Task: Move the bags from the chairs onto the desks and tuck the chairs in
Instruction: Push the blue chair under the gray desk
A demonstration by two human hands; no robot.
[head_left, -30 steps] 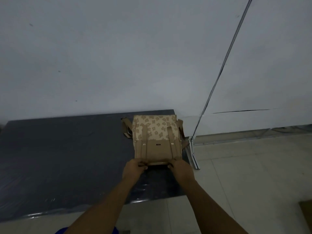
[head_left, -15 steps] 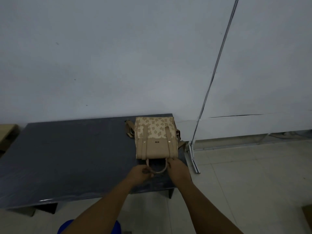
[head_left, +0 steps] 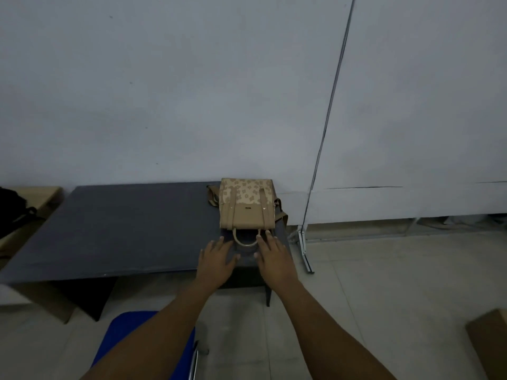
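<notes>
A tan bag (head_left: 247, 207) with a flower-print top lies flat on the right end of the dark desk (head_left: 123, 229), its round handle pointing toward me. My left hand (head_left: 216, 259) hovers open just below the handle, fingers spread. My right hand (head_left: 273, 256) is open too, its fingertips beside the handle's right end; neither hand grips the bag. A blue chair seat (head_left: 131, 333) shows under my left forearm, in front of the desk, with a metal frame bar at its right side.
A black bag (head_left: 13, 209) rests on a light wooden desk (head_left: 46, 194) at the far left. A white wall stands behind the desks. A metal bracket (head_left: 304, 250) lies on the tiled floor to the right. A cardboard piece (head_left: 491, 341) sits at the bottom right.
Both hands have let go of the bag's handle and drawn back toward me with fingers spread. The view has pulled back, bringing the blue chair and the left desk into sight.
</notes>
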